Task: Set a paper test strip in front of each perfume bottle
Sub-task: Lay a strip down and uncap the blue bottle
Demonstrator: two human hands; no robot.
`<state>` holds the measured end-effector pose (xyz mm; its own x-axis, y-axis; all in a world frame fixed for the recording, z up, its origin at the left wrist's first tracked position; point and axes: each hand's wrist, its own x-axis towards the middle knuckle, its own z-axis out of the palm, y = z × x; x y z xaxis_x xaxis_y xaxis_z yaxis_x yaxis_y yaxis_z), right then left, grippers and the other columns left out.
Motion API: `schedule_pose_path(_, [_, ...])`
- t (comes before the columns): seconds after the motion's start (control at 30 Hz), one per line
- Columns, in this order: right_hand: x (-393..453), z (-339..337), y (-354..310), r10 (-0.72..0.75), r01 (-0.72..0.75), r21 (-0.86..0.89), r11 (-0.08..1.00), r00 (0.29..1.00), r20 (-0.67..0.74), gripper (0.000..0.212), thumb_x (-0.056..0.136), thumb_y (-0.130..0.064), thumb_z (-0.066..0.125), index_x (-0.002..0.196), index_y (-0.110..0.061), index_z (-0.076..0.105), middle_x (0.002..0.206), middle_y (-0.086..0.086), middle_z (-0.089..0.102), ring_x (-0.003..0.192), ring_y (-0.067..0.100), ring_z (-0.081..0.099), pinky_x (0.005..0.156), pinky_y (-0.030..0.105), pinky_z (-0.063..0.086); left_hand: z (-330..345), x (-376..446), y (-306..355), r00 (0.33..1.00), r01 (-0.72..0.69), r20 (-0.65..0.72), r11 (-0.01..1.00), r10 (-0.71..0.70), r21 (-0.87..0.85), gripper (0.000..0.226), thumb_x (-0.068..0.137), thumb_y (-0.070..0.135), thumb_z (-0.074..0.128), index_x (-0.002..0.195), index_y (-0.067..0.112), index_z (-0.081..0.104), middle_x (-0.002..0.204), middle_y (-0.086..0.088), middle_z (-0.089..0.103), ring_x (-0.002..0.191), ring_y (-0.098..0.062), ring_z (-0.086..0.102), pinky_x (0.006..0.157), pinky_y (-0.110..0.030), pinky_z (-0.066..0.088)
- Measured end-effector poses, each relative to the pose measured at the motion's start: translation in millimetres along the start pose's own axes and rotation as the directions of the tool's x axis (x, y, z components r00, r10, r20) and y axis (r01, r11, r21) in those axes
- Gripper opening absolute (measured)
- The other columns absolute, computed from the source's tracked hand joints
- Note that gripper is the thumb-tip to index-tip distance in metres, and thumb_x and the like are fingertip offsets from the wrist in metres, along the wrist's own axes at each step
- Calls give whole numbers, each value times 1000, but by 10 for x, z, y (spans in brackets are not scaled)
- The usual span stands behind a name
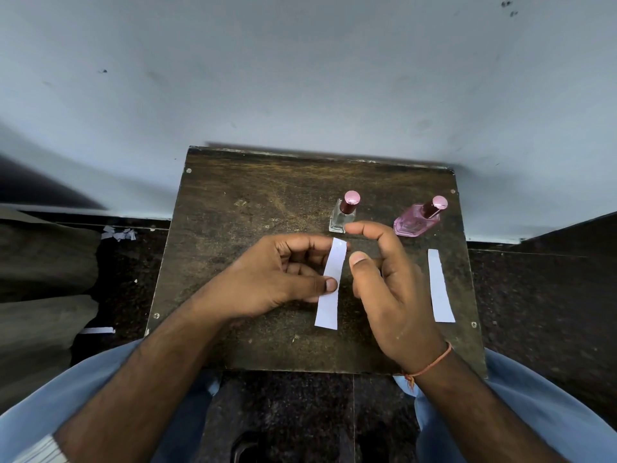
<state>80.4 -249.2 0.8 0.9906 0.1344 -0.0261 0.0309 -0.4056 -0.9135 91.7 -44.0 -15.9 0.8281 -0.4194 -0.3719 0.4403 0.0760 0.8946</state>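
Note:
Two perfume bottles stand at the back right of a small dark wooden table (233,202): a clear square bottle (342,218) with a pink cap, and a pink bottle (415,222) with a pink cap to its right. One white paper strip (440,285) lies flat in front of the pink bottle. My left hand (283,279) pinches a second white strip (330,285) between thumb and fingers, just in front of the clear bottle. My right hand (390,289) hovers beside that strip with loosely curled fingers and holds nothing.
The table stands against a pale wall (300,78). Torn paper scraps (118,233) and another strip (96,330) lie on the dark floor at the left. My knees in blue trousers (534,412) flank the table's near edge.

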Motion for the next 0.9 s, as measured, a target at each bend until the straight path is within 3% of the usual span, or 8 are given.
schedule_pose_path(0.07, [5,4,-9,5,-5,-7,1000,1000,-13,29,98,-46,52,125,-42,62,55,6,51,48,23,46,47,44,39,-6,-4,5,1000,-9,3,1000,9,0,50,90,-10,77,131,19,75,120,-8,82,98,-21,79,81,-27,66])
schedule_pose_path(0.27, [-4,-1,21,-1,1,-12,1000,1000,9,33,97,-45,53,126,-35,63,47,-10,46,43,6,38,45,29,32,-26,3,1,1000,-20,7,1000,20,8,51,92,-11,76,136,14,72,121,-8,81,97,-16,80,80,-25,64])
schedule_pose_path(0.37, [-4,1,11,6,-6,-12,1000,1000,18,34,97,-44,51,126,-33,64,49,-9,47,45,8,39,46,36,35,-21,1,-10,1000,-20,1,1000,20,-2,51,92,-11,76,135,16,73,121,-10,81,98,-16,80,81,-26,65])
schedule_pose_path(0.5, [-4,2,-16,15,-16,11,1000,1000,17,29,97,-44,51,122,-37,64,52,3,47,50,27,47,51,50,43,-38,3,-26,1000,-22,7,1000,22,16,51,92,-8,78,136,16,73,122,-9,81,100,-20,80,83,-28,65])
schedule_pose_path(0.67, [2,22,14,-5,5,17,1000,1000,7,24,98,-46,53,119,-40,64,51,-4,43,47,27,43,47,49,39,-92,2,-58,999,-36,23,999,36,17,50,92,-5,79,133,25,75,125,-9,80,101,-24,79,85,-30,66])
schedule_pose_path(0.8, [1,27,27,-21,21,32,999,1000,17,26,96,-43,51,118,-41,64,51,-6,43,48,17,40,48,46,37,-111,5,-83,999,-34,23,999,34,23,51,93,-5,79,133,25,75,125,-8,80,101,-24,79,85,-31,66])
schedule_pose_path(0.9, [10,37,3,7,-9,50,999,1000,31,28,94,-43,48,116,-42,65,55,6,44,53,31,43,51,52,40,-114,-2,-84,999,-30,14,999,30,22,51,92,-6,79,132,25,76,124,-8,80,102,-24,80,86,-32,66])
